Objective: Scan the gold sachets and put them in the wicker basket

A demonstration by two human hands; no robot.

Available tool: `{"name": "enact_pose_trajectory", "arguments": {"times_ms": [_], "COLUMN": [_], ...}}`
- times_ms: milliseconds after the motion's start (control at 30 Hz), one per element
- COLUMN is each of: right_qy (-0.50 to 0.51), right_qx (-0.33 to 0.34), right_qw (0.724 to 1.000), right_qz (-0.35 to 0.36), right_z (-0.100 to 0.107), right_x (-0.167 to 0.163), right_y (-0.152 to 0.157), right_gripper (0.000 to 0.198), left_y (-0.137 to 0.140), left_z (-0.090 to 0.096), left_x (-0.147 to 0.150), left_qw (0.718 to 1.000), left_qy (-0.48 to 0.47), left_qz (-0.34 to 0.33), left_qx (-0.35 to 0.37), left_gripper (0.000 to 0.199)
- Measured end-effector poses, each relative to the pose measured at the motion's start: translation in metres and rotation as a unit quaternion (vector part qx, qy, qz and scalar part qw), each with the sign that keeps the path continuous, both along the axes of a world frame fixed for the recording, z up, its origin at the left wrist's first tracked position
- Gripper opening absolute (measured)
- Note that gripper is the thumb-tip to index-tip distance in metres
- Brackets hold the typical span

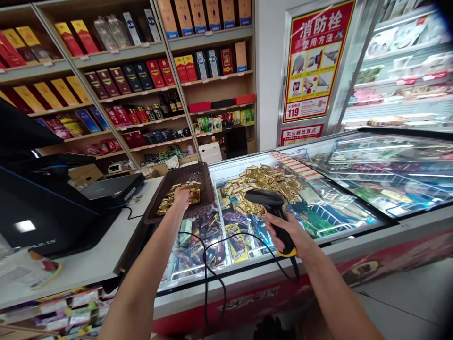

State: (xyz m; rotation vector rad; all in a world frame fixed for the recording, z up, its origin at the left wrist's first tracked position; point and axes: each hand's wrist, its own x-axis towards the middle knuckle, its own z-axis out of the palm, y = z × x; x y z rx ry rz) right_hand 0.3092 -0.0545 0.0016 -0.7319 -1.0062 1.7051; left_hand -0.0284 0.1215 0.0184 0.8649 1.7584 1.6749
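My right hand [288, 231] is wrapped around the grip of a black-and-yellow barcode scanner [283, 226], its head pointing left above the freezer's glass top. From the scanner's base a black cable [244, 234] loops left and hangs over the front edge. My left hand [182, 197] is in a brown woven basket [208, 191], fingers closed at the small gold foil packets [164, 206] lying there; its fingertips are partly hidden. A loose heap of similar gold packets [264, 182] lies on the glass just beyond the scanner.
The chest freezer [247, 278] runs to the right, with packaged goods visible under its glass. On the left, a black checkout machine [46, 198] stands on a white counter [95, 262]. Shelves of boxed bottles [134, 75] and a red fire-hydrant poster [314, 61] are behind.
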Motion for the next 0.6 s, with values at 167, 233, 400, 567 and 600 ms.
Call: {"name": "enact_pose_trajectory", "arguments": {"times_ms": [167, 233, 400, 567, 600], "right_qy": [0.011, 0.016, 0.02, 0.023, 0.024], "right_qx": [-0.006, -0.014, -0.024, -0.03, -0.03], "right_qw": [1.0, 0.999, 0.997, 0.996, 0.995], "right_qz": [-0.009, -0.024, -0.065, -0.084, -0.087], "right_z": [-0.006, -0.007, -0.009, -0.014, -0.015], "right_x": [0.013, 0.019, 0.032, 0.04, 0.042], "right_y": [-0.003, -0.002, 0.0, 0.0, 0.0], "right_gripper": [0.031, 0.032, 0.037, 0.039, 0.038], "left_y": [0.015, 0.019, 0.03, 0.057, 0.064], "left_z": [0.003, 0.001, -0.02, -0.043, -0.045], "left_x": [0.02, 0.043, 0.122, 0.183, 0.191], "left_qw": [0.995, 0.984, 0.914, 0.906, 0.908], "left_qy": [0.082, 0.165, 0.345, 0.368, 0.371], "left_qz": [0.051, 0.031, -0.21, -0.203, -0.191], "left_qx": [0.024, 0.061, 0.041, -0.041, -0.047], "left_gripper": [0.031, 0.032, 0.016, 0.03, 0.033]}}
